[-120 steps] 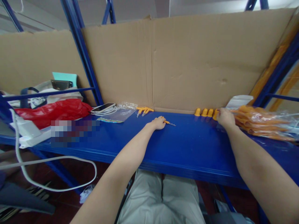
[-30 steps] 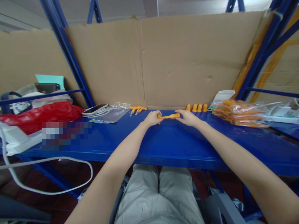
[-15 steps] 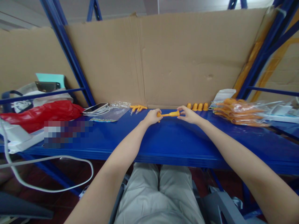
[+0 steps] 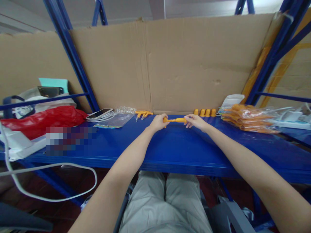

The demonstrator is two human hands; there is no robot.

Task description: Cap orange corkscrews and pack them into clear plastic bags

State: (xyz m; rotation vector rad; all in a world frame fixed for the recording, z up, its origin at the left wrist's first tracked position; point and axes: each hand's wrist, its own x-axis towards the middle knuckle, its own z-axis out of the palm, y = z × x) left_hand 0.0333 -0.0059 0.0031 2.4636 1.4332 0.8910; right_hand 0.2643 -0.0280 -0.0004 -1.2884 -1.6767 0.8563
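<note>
Head view, seated person at a blue shelf [image 4: 170,147] backed with cardboard [image 4: 194,64]. Both arms reach forward and meet near the back edge of the shelf.

Left hand [image 4: 159,122]: fingers curled closed around the left end of an orange corkscrew [image 4: 175,120]. Right hand [image 4: 196,121]: fingertips pinched on the right end of the same item, where an orange sleeve covers the screw. The corkscrew lies level between the two hands, just above the shelf; whether it touches the surface cannot be told.

Surroundings noted:
- Row of four orange caps [image 4: 204,112] standing upright against the cardboard, just behind the right hand.
- Two more corkscrews [image 4: 143,113] lying behind and to the left of the left hand, apart from it.
- Clear plastic bag [image 4: 119,118] just left of those, with a phone [image 4: 99,113] resting on coiled white cord beside it.
- Stack of plastic packs of orange parts [image 4: 245,119] to the right, well apart from the right hand, with a white pouch [image 4: 233,99] behind it.
- Red bag [image 4: 43,118] at far left of the shelf.
- White cable [image 4: 48,194] hanging in a loop below the shelf edge.
</note>
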